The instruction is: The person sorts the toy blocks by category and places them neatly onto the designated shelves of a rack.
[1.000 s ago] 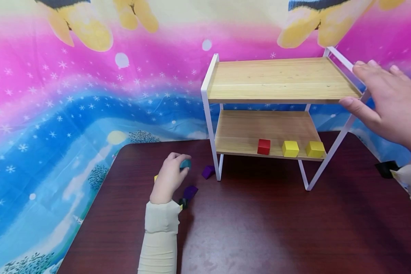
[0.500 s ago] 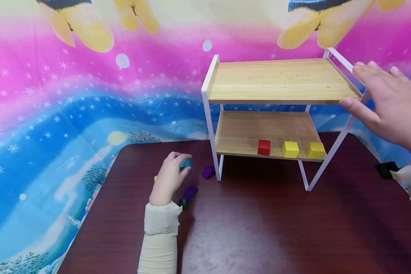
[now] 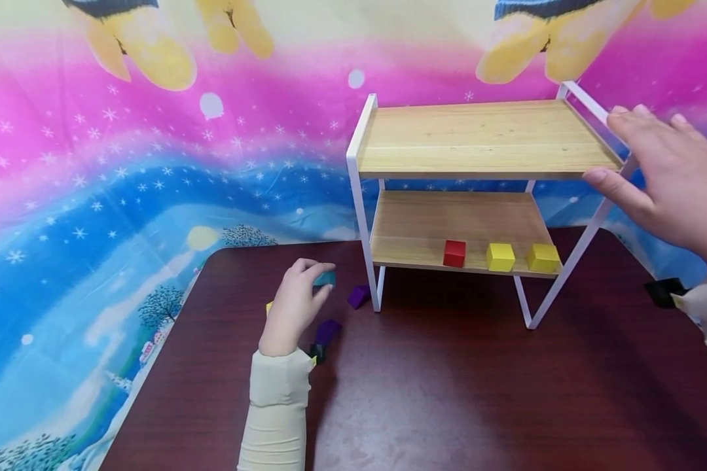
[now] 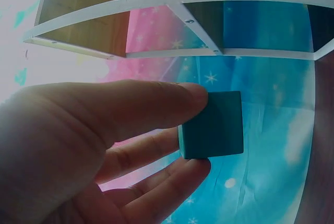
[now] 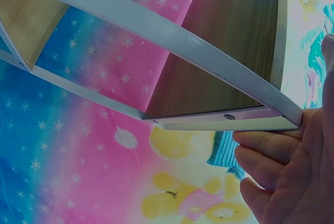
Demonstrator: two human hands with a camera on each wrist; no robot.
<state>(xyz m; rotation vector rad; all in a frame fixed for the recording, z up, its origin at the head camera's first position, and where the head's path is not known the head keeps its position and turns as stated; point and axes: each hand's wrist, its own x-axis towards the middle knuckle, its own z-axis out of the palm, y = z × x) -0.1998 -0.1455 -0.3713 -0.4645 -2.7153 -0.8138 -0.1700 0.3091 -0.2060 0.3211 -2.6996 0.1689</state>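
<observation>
My left hand [image 3: 291,304] pinches a teal cube block [image 4: 216,125] between thumb and fingertips, over the left part of the table. In the left wrist view the block's flat face is turned to the camera, left of the shelf's white side frame. My right hand [image 3: 677,176] rests on the top right corner of the small two-tier shelf [image 3: 477,140], fingers straight over its white rail and thumb spread toward the front edge. On the lower tier stand a red cube [image 3: 454,253] and two yellow cubes [image 3: 500,257], in a row along the front edge.
A purple block [image 3: 358,296] lies by the shelf's left leg, and a second purple piece [image 3: 328,331] lies nearer, beside my left wrist. Part of a yellow block [image 3: 268,307] shows behind my left hand. A printed cloth [image 3: 271,144] hangs behind the dark wooden table [image 3: 448,392].
My left hand has shifted slightly to the right with the teal block in its fingertips. The right hand stays on the shelf's corner.
</observation>
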